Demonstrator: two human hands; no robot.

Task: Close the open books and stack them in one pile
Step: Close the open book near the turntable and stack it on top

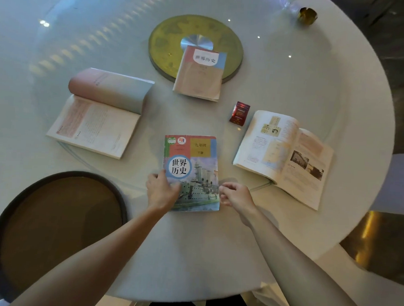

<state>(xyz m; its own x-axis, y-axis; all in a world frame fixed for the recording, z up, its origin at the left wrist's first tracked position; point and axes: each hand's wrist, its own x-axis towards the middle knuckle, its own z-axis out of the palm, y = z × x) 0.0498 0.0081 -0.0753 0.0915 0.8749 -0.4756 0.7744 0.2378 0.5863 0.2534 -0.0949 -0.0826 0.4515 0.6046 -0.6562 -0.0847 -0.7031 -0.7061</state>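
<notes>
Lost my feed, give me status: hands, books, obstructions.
Left hand flat on closed ship-cover book; right hand at its edge, empty. Two books open, left and right. Red packet nearby.

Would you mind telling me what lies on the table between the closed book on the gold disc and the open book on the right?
In the head view, a small red packet lies between the closed book and the open book, touching neither.

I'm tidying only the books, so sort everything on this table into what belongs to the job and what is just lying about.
Belongs to the job:
closed ship-cover book, under the left hand
closed pink-cover book
open book on the left
open book on the right

Just lying about:
small red packet
gold disc
small gold object
round dark tray
</notes>
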